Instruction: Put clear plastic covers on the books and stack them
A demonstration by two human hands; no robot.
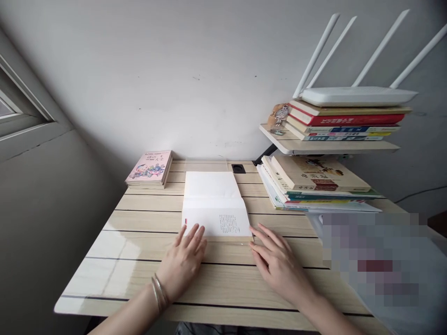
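Observation:
An open book (213,202) lies flat on the slatted wooden desk, its far page blank white and its near page carrying a small block of print. Clear plastic film (206,165) shows beyond the book's far edge. My left hand (185,256) rests with its fingertips over the near left corner of the book, fingers extended and slightly apart. At the near right corner, my right hand (277,263) lies palm down with fingers spread, fingertips at the book's edge. Neither hand grasps anything. Two thin bangles (159,293) circle my left wrist.
A pink-covered stack of books (150,168) stands at the back left. More books (321,174) pile up at the back right, below a raised shelf (331,148) bearing books and a white router (358,96). A blurred pale sheet (335,242) lies at the right.

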